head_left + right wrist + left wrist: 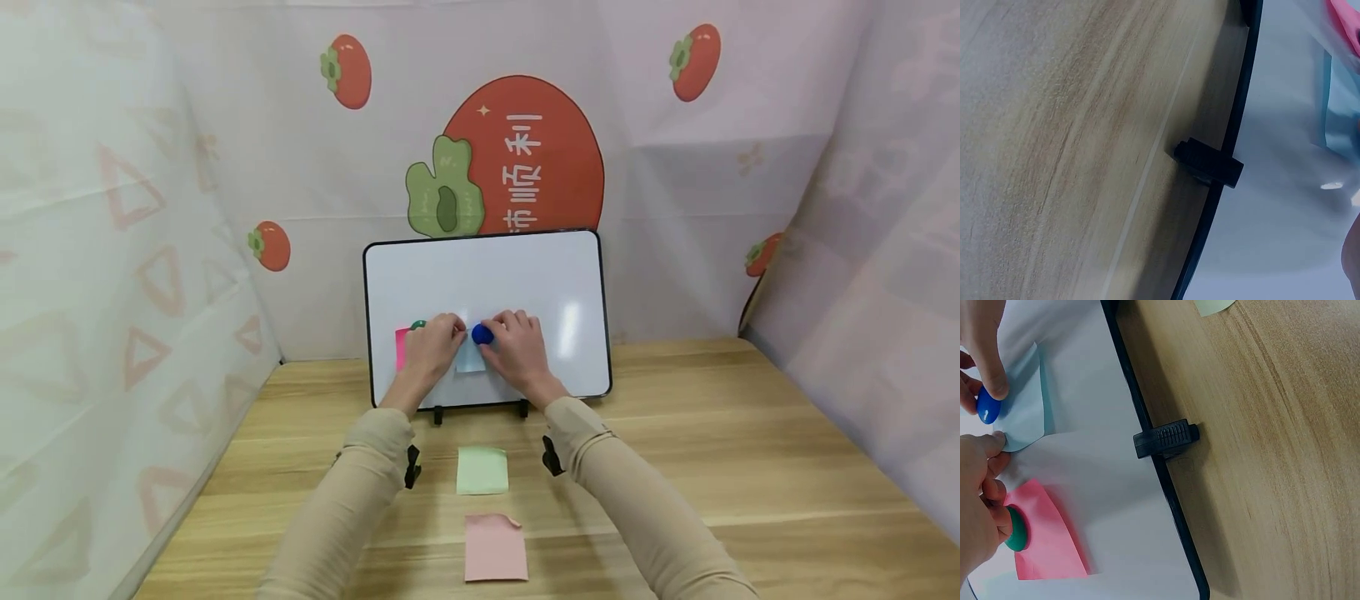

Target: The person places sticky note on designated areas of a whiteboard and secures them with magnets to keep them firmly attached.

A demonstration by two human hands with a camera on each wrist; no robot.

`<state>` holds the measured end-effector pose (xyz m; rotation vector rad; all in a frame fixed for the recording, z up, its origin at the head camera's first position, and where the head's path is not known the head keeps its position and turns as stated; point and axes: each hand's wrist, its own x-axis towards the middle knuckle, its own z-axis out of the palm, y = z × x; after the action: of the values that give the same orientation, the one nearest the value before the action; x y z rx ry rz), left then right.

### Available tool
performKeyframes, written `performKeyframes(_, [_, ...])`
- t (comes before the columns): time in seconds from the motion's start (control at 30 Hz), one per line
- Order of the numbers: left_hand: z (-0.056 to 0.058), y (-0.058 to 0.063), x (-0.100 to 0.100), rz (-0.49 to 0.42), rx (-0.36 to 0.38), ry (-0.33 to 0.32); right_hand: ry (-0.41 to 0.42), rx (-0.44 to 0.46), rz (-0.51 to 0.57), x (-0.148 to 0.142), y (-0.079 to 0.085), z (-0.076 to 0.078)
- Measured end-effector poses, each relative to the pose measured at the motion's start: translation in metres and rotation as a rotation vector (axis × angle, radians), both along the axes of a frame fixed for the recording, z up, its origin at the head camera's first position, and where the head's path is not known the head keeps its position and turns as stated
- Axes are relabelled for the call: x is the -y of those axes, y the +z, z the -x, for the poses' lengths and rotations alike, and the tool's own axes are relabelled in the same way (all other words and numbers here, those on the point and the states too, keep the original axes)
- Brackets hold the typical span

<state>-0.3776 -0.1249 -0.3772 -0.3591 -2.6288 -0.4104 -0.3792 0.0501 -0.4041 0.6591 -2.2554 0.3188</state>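
Note:
A whiteboard (487,275) with a black frame leans upright at the back of the table. My left hand (431,343) pinches the upper left corner of a light blue sticky note (471,361) against it. My right hand (522,350) grips a round blue magnet (482,334) between thumb and fingers, right at the note's top edge. In the left wrist view the lower part of the blue note (1025,412) curls off the board. Left of it hangs a bright pink sticky note (1054,544) under a green magnet (1017,529), partly hidden by my left hand.
Black stand feet (438,415) hold the board's lower edge. On the wooden table (735,450) between my forearms lie a pale green sticky note (482,472) and, nearer, a pale pink one (495,550) with a curled corner. A printed cloth (660,200) hangs behind the board.

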Motion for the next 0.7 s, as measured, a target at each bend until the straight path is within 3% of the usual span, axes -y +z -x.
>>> performKeyframes(0.43, [-0.0002,-0.0012,-0.0008,0.0,-0.028,-0.014,-0.047,-0.036,-0.014,0.0041,-0.0039,0.0038])
performKeyframes(0.7, [-0.0007,-0.0002,0.0004,0.038,-0.058,-0.027,-0.063,-0.002,-0.013,0.0068,-0.0036,0.0011])
